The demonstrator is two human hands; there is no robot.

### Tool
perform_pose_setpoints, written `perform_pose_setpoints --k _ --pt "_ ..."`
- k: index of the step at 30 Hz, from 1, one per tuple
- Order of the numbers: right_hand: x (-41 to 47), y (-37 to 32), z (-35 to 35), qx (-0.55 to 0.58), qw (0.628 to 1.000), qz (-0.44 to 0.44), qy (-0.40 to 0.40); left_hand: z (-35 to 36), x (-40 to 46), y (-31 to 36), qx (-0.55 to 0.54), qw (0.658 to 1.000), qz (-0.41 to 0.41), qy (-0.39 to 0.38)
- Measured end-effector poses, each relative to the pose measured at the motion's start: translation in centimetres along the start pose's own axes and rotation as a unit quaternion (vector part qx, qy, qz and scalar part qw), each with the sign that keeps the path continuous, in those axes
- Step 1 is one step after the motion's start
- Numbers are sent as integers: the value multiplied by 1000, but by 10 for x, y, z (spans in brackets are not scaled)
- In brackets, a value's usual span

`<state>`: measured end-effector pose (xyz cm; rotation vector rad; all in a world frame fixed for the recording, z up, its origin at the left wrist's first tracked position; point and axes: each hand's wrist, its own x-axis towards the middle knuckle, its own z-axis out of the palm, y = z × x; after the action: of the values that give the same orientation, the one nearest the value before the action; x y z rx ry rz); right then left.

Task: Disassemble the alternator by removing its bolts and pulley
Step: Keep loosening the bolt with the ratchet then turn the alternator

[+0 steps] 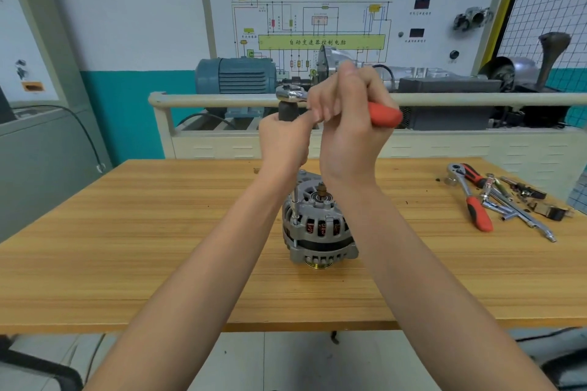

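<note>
The grey alternator point(319, 228) stands on the wooden table point(127, 247) with its brass pulley point(317, 264) facing down. A thin extension bar point(295, 203) rises from a bolt on its left side. High above the alternator, a ratchet head point(290, 94) sits on a dark socket adapter point(286, 109). My left hand point(284, 140) grips the adapter and bar just below the head. My right hand point(347, 124) grips the ratchet's red handle point(386, 114), which points right. My arms hide part of the alternator's top.
A second red-handled ratchet point(470, 197), extension bars and sockets point(514, 209) lie at the table's right end. Behind the table stands a cream frame rail point(476, 99) with a blue electric motor point(236, 76), a gearbox and a wiring-diagram board.
</note>
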<state>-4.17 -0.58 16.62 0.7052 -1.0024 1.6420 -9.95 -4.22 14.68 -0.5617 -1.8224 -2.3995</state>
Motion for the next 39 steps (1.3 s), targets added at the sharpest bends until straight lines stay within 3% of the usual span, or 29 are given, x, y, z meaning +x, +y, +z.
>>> perform_pose_setpoints --k 3,6,9,11,14,18,20,22,24,27,31,34,39 --pt "17 -3 -10 142 979 139 44 -8 2 -1 -18 998 -6 -56" --pt "36 -1 -24 279 914 273 113 -19 3 2 -45 983 -16 -176" --pt "44 4 -29 346 869 312 165 -22 4 5 -24 969 -33 -245" --pt "43 5 -29 334 877 297 173 -19 5 5 5 974 -31 -223" --pt "32 3 -25 272 918 247 149 -14 5 3 8 987 -28 -155" --pt "6 4 -10 91 992 74 48 -7 5 0 11 998 -17 -59" --pt "-5 6 -4 -29 999 -32 -4 -4 5 -1 34 999 1 -32" --pt "-10 6 2 -86 993 -77 -38 -4 5 -1 45 998 19 -35" --pt "-6 6 2 -46 998 -37 -16 -8 6 -3 29 999 15 -38" --pt "11 2 -4 124 985 118 30 -21 10 -2 -9 993 0 -117" --pt "36 5 -21 327 882 303 150 -32 15 1 -15 973 -1 -228" --pt "41 8 -24 349 865 315 176 -29 15 1 -10 969 -18 -248" --pt "27 10 -19 269 923 243 131 -22 15 0 7 988 -17 -154"
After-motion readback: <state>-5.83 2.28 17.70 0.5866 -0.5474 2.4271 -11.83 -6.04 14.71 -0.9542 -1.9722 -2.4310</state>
